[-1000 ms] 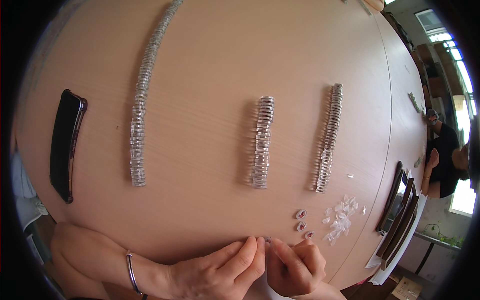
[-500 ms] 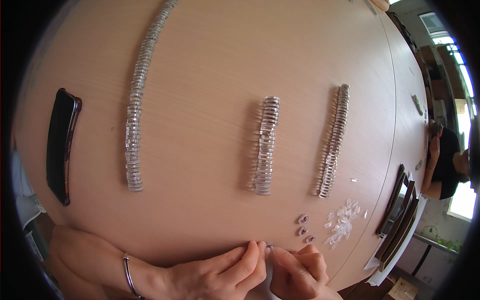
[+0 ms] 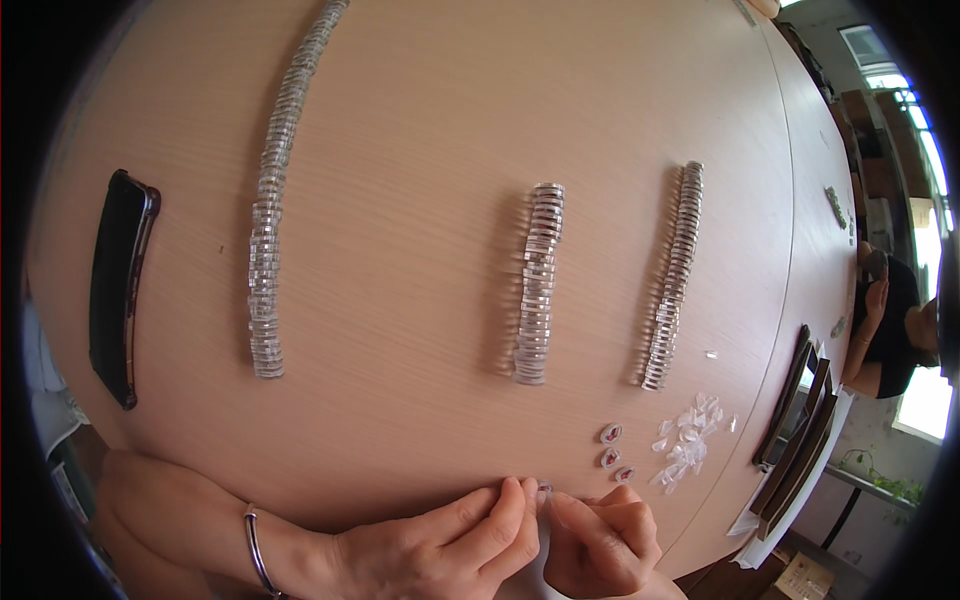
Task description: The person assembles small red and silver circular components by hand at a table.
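Observation:
At the table's near edge, my left hand (image 3: 450, 535) is closed, thumb and fingers pinching a small round clear disc (image 3: 545, 487) that is mostly covered by fingertips. My right hand (image 3: 605, 540) is also closed, its thumb and forefinger pressed together at the disc's right side; what lies between them is too small to make out. Just beyond it are three small clear discs with reddish centres (image 3: 611, 458). Right of these lies a loose pile of clear plastic film scraps (image 3: 688, 445).
Three rows of stacked clear discs stretch away across the table: a long one (image 3: 265, 270) at left, a shorter one (image 3: 538, 290) in the middle, another (image 3: 675, 275) at right. A dark phone (image 3: 120, 290) lies far left. Dark frame-like pieces (image 3: 800, 410) and a seated person (image 3: 890, 320) are at right.
Both hands stay pinched at the disc, with only a slight shift of the fingertips. The view has moved a little; the things on the table appear to lie as before.

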Motion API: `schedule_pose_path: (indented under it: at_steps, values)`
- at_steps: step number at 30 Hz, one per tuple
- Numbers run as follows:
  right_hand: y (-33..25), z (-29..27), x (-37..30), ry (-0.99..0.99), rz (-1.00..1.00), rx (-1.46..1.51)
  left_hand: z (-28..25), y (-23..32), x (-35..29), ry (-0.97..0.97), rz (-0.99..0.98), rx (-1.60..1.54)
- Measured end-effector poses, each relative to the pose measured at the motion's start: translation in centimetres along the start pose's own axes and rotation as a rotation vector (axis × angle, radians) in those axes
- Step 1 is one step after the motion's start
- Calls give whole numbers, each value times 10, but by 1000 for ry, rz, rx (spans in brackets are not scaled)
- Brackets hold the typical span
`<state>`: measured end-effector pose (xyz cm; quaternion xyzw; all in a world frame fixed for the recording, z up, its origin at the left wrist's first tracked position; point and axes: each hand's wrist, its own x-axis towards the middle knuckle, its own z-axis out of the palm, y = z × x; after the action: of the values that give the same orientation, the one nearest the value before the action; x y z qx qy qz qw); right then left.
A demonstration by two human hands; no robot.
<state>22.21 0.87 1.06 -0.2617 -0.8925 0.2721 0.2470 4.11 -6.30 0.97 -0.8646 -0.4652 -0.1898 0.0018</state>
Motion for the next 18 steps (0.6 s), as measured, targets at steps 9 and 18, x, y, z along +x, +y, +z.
schedule_pose_path:
  at_steps: [9,18]
  values:
    - [-9,2,7,33,6,-82,-2,0,2,-1,1,14]
    - [0,18,-7,162,24,81,-7,4,-3,-23,-39,33]
